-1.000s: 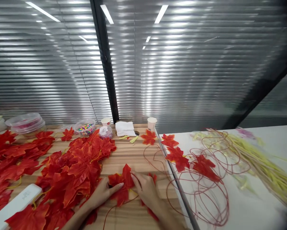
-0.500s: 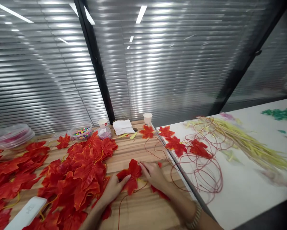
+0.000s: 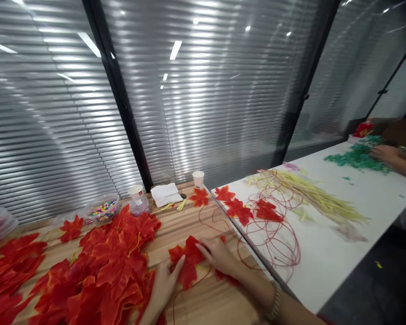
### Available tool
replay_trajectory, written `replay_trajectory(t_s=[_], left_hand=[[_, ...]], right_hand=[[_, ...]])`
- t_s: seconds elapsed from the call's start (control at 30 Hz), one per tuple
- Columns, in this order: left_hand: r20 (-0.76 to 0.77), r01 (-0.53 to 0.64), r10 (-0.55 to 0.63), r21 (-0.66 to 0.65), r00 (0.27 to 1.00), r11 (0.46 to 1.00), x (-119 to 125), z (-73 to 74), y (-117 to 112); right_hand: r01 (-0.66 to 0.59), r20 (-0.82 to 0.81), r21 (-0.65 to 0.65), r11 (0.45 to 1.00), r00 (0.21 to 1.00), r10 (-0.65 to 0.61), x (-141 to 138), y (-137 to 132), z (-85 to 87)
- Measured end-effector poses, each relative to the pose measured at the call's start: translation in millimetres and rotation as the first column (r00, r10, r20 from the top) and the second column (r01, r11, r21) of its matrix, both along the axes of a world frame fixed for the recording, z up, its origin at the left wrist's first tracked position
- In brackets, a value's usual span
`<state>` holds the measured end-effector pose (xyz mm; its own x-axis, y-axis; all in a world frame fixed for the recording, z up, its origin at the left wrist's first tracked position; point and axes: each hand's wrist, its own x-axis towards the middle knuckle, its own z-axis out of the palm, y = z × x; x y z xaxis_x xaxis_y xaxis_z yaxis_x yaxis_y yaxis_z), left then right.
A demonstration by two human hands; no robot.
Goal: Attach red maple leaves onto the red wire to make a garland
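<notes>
A red artificial maple leaf (image 3: 188, 264) lies over the wooden table between my two hands. My left hand (image 3: 165, 280) grips its left side, thumb on top and fingers curled partly out of sight. At the leaf's right edge, my right hand (image 3: 217, 256) pinches with thumb and fingers close together. A thin red cord runs from beneath the leaf, curving down toward the front. Another red leaf (image 3: 228, 277) is partly hidden under my right wrist. Just left of my left hand spreads a large heap of red leaves (image 3: 113, 266).
Along the back stand a tub of coloured beads (image 3: 103, 210), paper cups (image 3: 198, 179) and white tissue (image 3: 166, 194). Looped red cord (image 3: 292, 239) and yellow strips (image 3: 311, 192) lie on the white table (image 3: 328, 275). Far right, another person's hand (image 3: 387, 153) touches green pieces (image 3: 358, 155).
My view has swung to the right, bringing another person's hand and a red packet into sight. The white device at lower left has left the picture. Both my hands stay at the leaf.
</notes>
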<state>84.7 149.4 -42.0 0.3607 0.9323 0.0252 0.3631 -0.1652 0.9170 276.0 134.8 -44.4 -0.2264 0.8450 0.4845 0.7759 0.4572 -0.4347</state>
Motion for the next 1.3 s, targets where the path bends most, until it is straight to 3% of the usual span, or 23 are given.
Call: replay_trajectory(t_s=[0.27,0.63,0.8,1.03,1.3], left_hand=[[-0.037,-0.033,0.033,0.008,0.999,0.999,-0.5,-2.7,5.1],[-0.030,-0.054,0.055,0.014,0.998,0.998,4.8,10.5,-1.0],[0.062,-0.047,0.054,-0.104,0.997,0.993,5.6,19.4,-2.4],[0.233,-0.028,0.099,-0.288,0.967,0.957,-0.4,11.9,-0.5],[0.387,-0.016,0.195,-0.420,0.901,0.908,-4.6,14.4,-1.9]], right_hand=[[0.002,0.201,0.028,1.000,0.980,-0.008,0.7,-3.4,11.6],[0.012,0.177,-0.010,1.000,0.984,-0.010,1.8,-3.4,11.1],[0.018,0.132,0.001,1.000,0.991,-0.018,1.7,-2.6,12.5],[0.029,0.132,-0.012,1.000,0.991,-0.027,6.4,-2.8,14.2],[-0.003,0.125,0.056,0.998,0.992,-0.004,0.7,0.5,-1.3]])
